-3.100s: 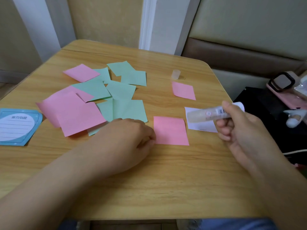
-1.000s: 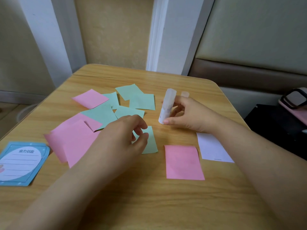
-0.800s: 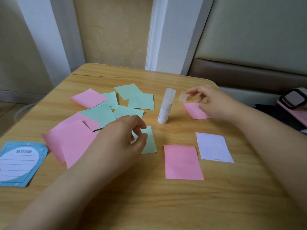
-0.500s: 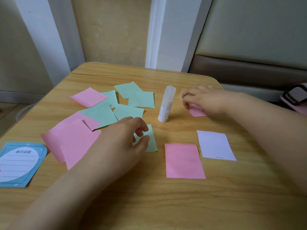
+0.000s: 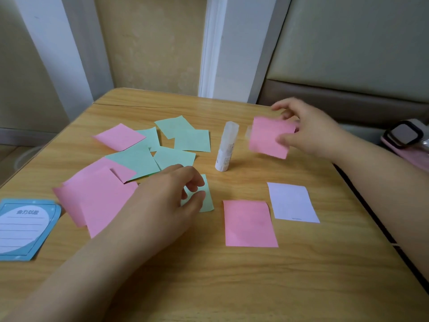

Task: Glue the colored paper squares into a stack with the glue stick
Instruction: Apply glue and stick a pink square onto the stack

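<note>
Head view: the right hand (image 5: 311,131) pinches a small pink paper square (image 5: 269,135) by its right edge, thumb in front and fingers behind, holding it lifted and tilted above the far right of the table. A clear cap (image 5: 248,132) peeks out just behind the square's left edge. The glue stick (image 5: 226,147) stands upright and uncapped just to the left, apart from the hand, a printed label on its lower half. The left hand (image 5: 167,201) hovers over a mint-green square (image 5: 207,198), fingers loosely curled and holding nothing. Another pink square (image 5: 249,223) lies flat near the front, with a white slip of paper (image 5: 292,202) just beside it on the right. More pink and green squares (image 5: 139,156) lie scattered and overlapping across the left half. A blue lined note card (image 5: 25,228) sits at the left edge. The wooden table (image 5: 232,287) has a light grain finish. Behind it stand beige walls with white trim (image 5: 212,45) and a padded bench back (image 5: 348,66) at right.
</note>
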{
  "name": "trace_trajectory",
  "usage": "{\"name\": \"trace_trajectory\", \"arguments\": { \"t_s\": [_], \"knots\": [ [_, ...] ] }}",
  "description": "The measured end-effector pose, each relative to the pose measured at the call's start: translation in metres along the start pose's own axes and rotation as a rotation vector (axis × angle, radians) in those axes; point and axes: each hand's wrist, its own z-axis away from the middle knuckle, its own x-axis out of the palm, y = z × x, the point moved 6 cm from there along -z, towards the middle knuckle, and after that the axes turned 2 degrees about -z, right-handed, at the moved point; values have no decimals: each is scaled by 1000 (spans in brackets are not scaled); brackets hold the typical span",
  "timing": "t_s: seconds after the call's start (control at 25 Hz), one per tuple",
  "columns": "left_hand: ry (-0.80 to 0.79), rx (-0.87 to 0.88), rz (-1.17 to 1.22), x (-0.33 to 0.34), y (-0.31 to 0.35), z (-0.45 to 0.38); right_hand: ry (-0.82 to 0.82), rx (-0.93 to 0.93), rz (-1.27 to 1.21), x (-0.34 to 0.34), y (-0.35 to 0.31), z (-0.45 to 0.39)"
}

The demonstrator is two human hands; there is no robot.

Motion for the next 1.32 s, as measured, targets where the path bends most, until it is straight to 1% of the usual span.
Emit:
{"name": "trace_trajectory", "arguments": {
  "t_s": [0.04, 0.08, 0.12, 0.2, 0.28, 0.32, 0.4, 0.48, 0.52, 0.6, 0.64, 0.68, 0.72, 0.76, 0.84, 0.88, 0.92, 1.0, 1.04, 1.2, 1.32],
  "knots": [
    [4, 4, 36, 0, 2, 1, 39, 53, -231, -5, -8, 15],
    [16, -2, 102, -1, 4, 2, 45, 93, -450, -5, -16, 33],
    [29, -19, 199, -2, 7, 4, 21, 114, -615, -2, -25, 50],
    [32, -58, 410, -3, 12, 7, -71, 127, -793, 9, -45, 86],
    [-26, -93, 556, 2, 14, 11, -156, 127, -867, 19, -61, 112],
    [-62, -100, 573, 5, 14, 12, -173, 137, -891, 23, -65, 120],
    [-121, -104, 595, 8, 15, 14, -137, 182, -980, 29, -66, 127],
    [-139, -124, 726, 12, 16, 16, -119, 247, -1072, 39, -63, 130],
    [-136, -156, 797, 14, 16, 16, -152, 275, -1074, 45, -63, 131],
    [-138, -214, 877, 16, 15, 17, -207, 299, -981, 55, -61, 134],
    [-146, -224, 866, 17, 15, 18, -181, 313, -921, 55, -56, 135],
    [-145, -228, 805, 18, 14, 18, -127, 337, -869, 53, -48, 135],
    [-121, -218, 675, 16, 12, 18, -68, 370, -826, 49, -39, 135],
    [-86, -178, 480, 13, 10, 18, -29, 405, -791, 45, -31, 136],
    [-39, -24, 82, 7, 13, 21, -31, 456, -731, 41, -20, 140],
    [-25, 77, -36, 6, 17, 23, -58, 472, -708, 43, -17, 143],
    [-39, 165, -97, 7, 19, 25, -89, 480, -688, 46, -17, 145],
    [-104, 293, -163, 15, 19, 32, -131, 477, -668, 56, -19, 148],
    [-137, 323, -184, 19, 18, 34, -140, 468, -668, 60, -21, 148],
    [-201, 339, -152, 23, 14, 36, -144, 422, -662, 69, -24, 147],
    [-186, 382, -187, 26, 12, 34, -148, 390, -662, 71, -24, 147]
  ]
}}
